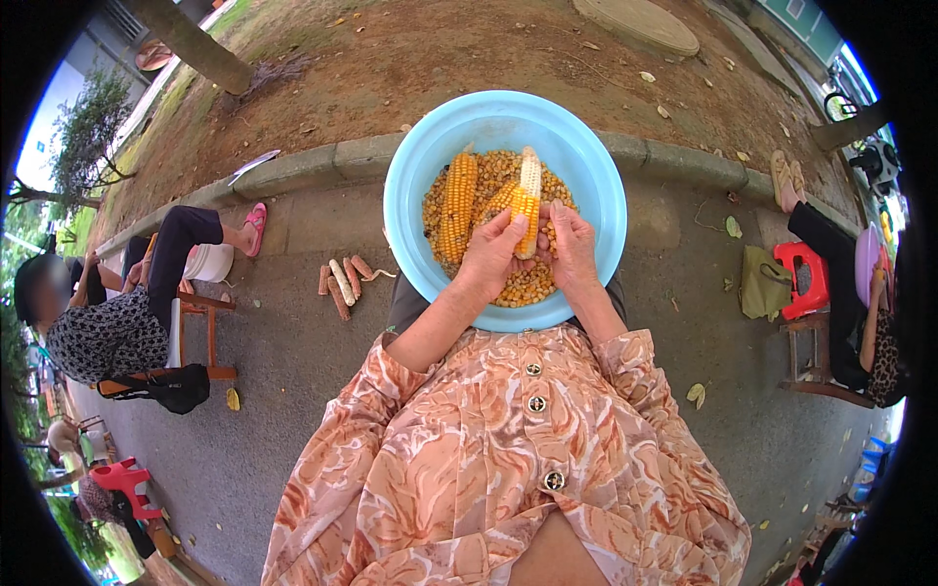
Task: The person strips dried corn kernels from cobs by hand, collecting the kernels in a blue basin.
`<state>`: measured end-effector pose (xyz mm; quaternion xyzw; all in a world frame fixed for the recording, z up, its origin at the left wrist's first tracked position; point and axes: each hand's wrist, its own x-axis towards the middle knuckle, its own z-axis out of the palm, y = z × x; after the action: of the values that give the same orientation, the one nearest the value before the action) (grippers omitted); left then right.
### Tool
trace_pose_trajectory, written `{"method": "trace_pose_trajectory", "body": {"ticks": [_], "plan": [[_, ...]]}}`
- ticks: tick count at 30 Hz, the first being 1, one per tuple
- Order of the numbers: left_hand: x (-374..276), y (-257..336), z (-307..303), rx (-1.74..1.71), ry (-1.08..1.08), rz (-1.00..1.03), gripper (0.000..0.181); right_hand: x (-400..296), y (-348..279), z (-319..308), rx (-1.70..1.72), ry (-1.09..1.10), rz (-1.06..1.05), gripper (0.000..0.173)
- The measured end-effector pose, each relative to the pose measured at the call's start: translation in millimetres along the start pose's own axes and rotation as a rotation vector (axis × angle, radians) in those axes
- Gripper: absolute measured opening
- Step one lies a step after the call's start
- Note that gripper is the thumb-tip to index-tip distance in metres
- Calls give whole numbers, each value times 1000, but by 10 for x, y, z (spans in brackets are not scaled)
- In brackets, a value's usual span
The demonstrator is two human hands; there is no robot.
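My left hand grips a partly shelled corn cob over a light-blue plastic basin. The cob's far end is bare and white, while yellow kernels cover the part nearer my fingers. Close against its right side, my right hand has its thumb and fingers curled, with kernels showing beside them. Whether those fingers grip the cob or only loose kernels is unclear. Under both hands, loose corn kernels cover the basin's bottom. A full ear of corn lies on them at left, and another ear is partly hidden.
Several stripped cobs lie on the pavement left of the basin. A concrete curb runs behind it. Seated people are at both sides. At right are a red plastic stool and a green bag.
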<state>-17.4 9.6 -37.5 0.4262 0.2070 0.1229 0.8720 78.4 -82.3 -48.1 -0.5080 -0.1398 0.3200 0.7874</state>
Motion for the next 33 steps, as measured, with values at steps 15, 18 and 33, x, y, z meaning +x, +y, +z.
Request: {"method": "trace_pose_trajectory", "body": {"ticks": [15, 18, 33], "plan": [[-39, -18, 88, 75, -15, 72, 36, 91, 117, -45, -153, 110, -146, 37], [-74, 13, 168, 84, 52, 80, 33, 3, -27, 47, -270, 80, -220, 36], [-40, 28, 36, -53, -84, -56, 30, 21, -44, 35, 140, 152, -14, 22]]}}
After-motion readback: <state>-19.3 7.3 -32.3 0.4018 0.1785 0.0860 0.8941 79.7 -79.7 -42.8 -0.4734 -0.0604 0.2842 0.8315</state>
